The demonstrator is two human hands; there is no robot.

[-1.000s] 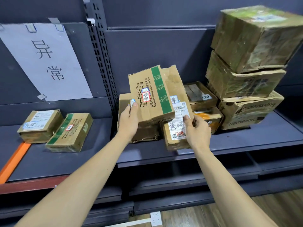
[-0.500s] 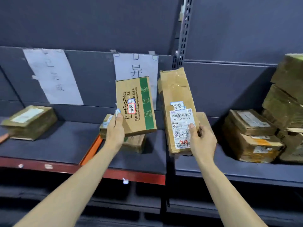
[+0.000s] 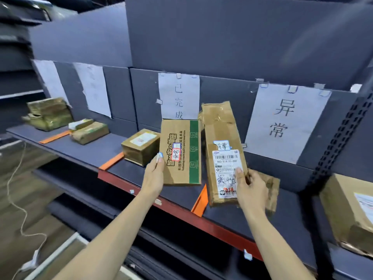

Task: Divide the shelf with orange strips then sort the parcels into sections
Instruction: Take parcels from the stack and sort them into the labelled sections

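Left hand (image 3: 154,174) gripped the green-striped box (image 3: 181,152) by its edge; right hand (image 3: 251,186) clasped the tall taped parcel (image 3: 224,150), both held upright above the shelf (image 3: 84,150). Three orange strips (image 3: 200,201) crossed the shelf. Behind, paper signs (image 3: 286,122) hung taped to the back panel.

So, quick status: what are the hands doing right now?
Left hand grips green-striped box. Right hand grips long labelled parcel. Both held up before the shelf, orange strip below. Nothing blocking.
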